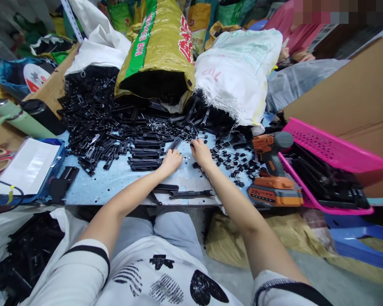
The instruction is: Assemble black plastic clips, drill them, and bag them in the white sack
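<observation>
My left hand (172, 160) is closed around the near end of a long black plastic part (175, 143), which points away from me. Just to its right, the fingers of my right hand (201, 153) are curled together over the mat; a dark bit shows at the fingertips, too small to name. Left of my left hand, several long black parts (147, 153) lie stacked in a row. Small silver screws or pins (187, 137) are scattered beyond both hands. Small black pieces with thin metal stems (234, 159) lie to the right. Closer to me rest loose black bars (191, 194).
An orange cordless drill (270, 165) stands on the right beside a pink basket (335, 144) of black parts. A gold-green sack (159, 46) and a white sack (238, 72) lie behind the heap. Bottles (35, 117) and a blue tray (59, 159) are left. Another person's hands (301, 56) show at upper right.
</observation>
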A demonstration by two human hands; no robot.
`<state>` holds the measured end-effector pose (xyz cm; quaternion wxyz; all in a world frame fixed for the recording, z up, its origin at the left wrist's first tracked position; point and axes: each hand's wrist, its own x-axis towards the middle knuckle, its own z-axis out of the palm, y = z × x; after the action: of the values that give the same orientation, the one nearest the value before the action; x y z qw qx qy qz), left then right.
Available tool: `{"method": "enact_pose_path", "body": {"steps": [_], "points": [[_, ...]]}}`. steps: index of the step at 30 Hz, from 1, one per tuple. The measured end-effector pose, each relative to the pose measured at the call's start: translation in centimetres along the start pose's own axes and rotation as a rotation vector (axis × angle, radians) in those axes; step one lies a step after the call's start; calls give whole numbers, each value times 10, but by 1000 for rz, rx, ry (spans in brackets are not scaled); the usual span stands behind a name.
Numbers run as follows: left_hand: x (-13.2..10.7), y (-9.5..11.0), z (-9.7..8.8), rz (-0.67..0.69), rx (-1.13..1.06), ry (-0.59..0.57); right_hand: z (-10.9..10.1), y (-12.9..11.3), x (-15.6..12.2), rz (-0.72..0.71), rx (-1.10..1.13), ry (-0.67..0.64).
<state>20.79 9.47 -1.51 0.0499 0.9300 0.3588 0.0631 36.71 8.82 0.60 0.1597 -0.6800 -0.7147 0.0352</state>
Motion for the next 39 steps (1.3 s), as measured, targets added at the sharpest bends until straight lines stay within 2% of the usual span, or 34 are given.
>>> {"method": "enact_pose_path", "body": {"steps": [2, 4, 6, 8, 11, 14, 16, 18, 22, 26, 31, 35, 37, 39], "points": [[-8, -4, -7, 1, -53, -12, -15, -12, -26, -52, 183, 34], [-17, -7, -18, -71, -137, 10, -28, -27, -56, -113, 375, -31], [-33, -11, -32, -198, -284, 102, -36, -42, -83, -125, 538, -142], [-58, -17, -46, -340, -521, 221, -38, -55, -103, -103, 605, -243], [-110, -28, -59, -551, -970, 327, -38, -66, -117, -96, 496, -324], [-158, -33, -60, -735, -1304, 299, -43, -72, -117, -151, 280, -343], [-177, -31, -55, -819, -1433, 256, -49, -77, -116, -202, 136, -357], [-186, -27, -49, -870, -1501, 237, -55, -83, -116, -249, 28, -390], [-186, -23, -42, -879, -1475, 253, -60, -91, -117, -341, -51, -480], [-183, -25, -38, -790, -1335, 214, -55, -91, -119, -365, -62, -463], [-185, -30, -26, -739, -1115, 238, -36, -79, -131, -361, 44, -331], [-187, -35, -20, -753, -1049, 183, -10, -57, -147, -419, 242, -172], [-189, -33, -23, -743, -906, 167, 3, -44, -154, -461, 314, -119], [-191, -25, -29, -634, -639, 201, 13, -33, -157, -514, 332, -107]]}}
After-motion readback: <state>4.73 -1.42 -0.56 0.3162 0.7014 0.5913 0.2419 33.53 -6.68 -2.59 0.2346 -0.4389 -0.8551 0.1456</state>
